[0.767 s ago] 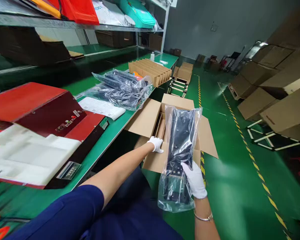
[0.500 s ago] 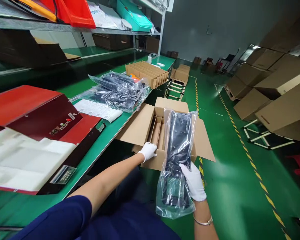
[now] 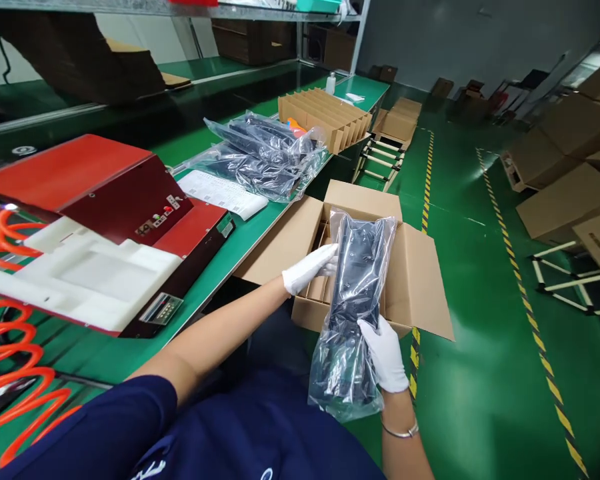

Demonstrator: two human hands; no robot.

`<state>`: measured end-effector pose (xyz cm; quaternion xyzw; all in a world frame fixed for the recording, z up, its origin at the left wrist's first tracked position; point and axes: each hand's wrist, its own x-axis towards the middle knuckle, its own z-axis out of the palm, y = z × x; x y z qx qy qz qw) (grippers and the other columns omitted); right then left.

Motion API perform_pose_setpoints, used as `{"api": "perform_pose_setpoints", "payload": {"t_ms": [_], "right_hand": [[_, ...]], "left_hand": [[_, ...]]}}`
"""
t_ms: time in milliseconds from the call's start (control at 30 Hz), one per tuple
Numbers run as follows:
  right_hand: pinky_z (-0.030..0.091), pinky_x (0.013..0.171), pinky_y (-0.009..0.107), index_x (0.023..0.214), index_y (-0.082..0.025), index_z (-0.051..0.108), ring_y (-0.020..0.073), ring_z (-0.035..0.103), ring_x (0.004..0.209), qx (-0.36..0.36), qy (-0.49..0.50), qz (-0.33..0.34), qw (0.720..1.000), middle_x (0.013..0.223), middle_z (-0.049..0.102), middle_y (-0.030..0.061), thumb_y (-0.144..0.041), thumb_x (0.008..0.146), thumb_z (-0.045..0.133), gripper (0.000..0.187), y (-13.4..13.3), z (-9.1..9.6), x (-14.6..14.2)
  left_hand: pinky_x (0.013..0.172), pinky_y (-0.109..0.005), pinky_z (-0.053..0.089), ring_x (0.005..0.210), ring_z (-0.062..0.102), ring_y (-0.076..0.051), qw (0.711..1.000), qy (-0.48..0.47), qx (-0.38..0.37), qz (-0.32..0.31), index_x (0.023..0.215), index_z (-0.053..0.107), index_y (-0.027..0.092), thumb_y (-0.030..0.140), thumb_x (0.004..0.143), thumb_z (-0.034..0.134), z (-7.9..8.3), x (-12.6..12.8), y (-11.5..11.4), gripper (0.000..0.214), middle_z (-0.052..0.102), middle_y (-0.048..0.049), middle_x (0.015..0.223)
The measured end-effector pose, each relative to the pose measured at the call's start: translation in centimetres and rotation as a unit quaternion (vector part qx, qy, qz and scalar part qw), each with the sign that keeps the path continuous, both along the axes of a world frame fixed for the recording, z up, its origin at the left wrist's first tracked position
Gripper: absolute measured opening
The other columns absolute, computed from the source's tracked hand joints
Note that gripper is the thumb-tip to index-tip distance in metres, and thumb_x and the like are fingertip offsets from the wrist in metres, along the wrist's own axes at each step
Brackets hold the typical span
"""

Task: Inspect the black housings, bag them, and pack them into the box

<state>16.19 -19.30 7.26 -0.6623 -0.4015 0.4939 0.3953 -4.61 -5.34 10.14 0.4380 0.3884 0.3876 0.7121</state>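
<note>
A long black plastic part in a clear plastic bag (image 3: 359, 267) is tilted over an open cardboard box (image 3: 313, 313). My right hand (image 3: 386, 353), in a white glove, grips its lower right side, thumb on top. The loose end of the bag hangs toward me. My left hand (image 3: 310, 268), gloved too, has its fingers stretched out at the part's left edge; their tips are partly hidden, so I cannot tell how firmly they touch. Cardboard dividers (image 3: 320, 288) show inside the box, partly covered by the bagged part.
On the green bench (image 3: 250, 241) lie more bagged black parts (image 3: 270, 160), a printed sheet (image 3: 223, 192) and a cardboard divider grid (image 3: 325, 117). A red machine (image 3: 70, 167) with a white fixture and coiled orange hose (image 3: 20, 373) stands left. Cartons (image 3: 565, 147) are stacked at right.
My left hand has left the box's near left edge and moved up and right to the bagged part. The part stays in my right hand, now lower over the box. The view has shifted.
</note>
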Motion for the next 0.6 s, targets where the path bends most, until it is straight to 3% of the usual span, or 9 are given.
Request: {"api": "perform_pose_setpoints", "payload": {"t_ms": [100, 233, 433, 600], "right_hand": [[0.049, 0.107, 0.041, 0.116, -0.014, 0.069, 0.0247, 0.066, 0.109, -0.008, -0.001, 0.021, 1.000, 0.122, 0.068, 0.0124, -0.062, 0.071, 0.073, 0.066, -0.3, -0.4, -0.8], [0.049, 0.107, 0.043, 0.116, -0.014, 0.069, 0.0252, 0.065, 0.109, -0.021, -0.015, 0.031, 0.999, 0.120, 0.069, 0.0118, -0.061, 0.071, 0.072, 0.065, -0.8, -0.2, -1.3], [0.051, 0.103, 0.041, 0.112, -0.014, 0.070, 0.0244, 0.066, 0.105, -0.013, -0.006, 0.017, 1.000, 0.117, 0.070, 0.0117, -0.059, 0.070, 0.072, 0.062, -0.6, 1.0, -1.6], [0.052, 0.099, 0.040, 0.109, -0.013, 0.071, 0.0239, 0.066, 0.101, -0.009, -0.004, 0.001, 1.000, 0.112, 0.072, 0.0114, -0.059, 0.068, 0.073, 0.061, -0.2, 1.2, -2.0]], "left_hand": [[0.087, -0.031, 0.051, 0.085, 0.062, -0.016, 0.999, 0.020, 0.031, 0.023, 0.095, 0.063, 0.018, 0.057, 0.086, 0.063, 1.8, 0.6, 0.4, 0.041, 0.065, -0.0014, 0.090], [0.094, -0.038, 0.050, 0.093, 0.063, -0.021, 0.992, 0.095, 0.061, 0.056, 0.091, 0.061, 0.015, 0.057, 0.086, 0.061, 2.3, 0.8, -0.1, 0.042, 0.067, -0.0037, 0.092], [0.110, -0.040, 0.045, 0.127, 0.058, -0.028, 0.996, 0.038, 0.079, -0.022, 0.121, 0.062, 0.018, 0.054, 0.087, 0.064, 3.1, -0.1, -2.5, 0.051, 0.069, -0.0094, 0.127], [0.114, -0.048, 0.042, 0.131, 0.056, -0.033, 0.993, 0.069, 0.082, -0.038, 0.136, 0.052, 0.013, 0.050, 0.079, 0.076, 2.3, -0.4, -4.3, 0.072, 0.060, -0.0170, 0.142]]}}
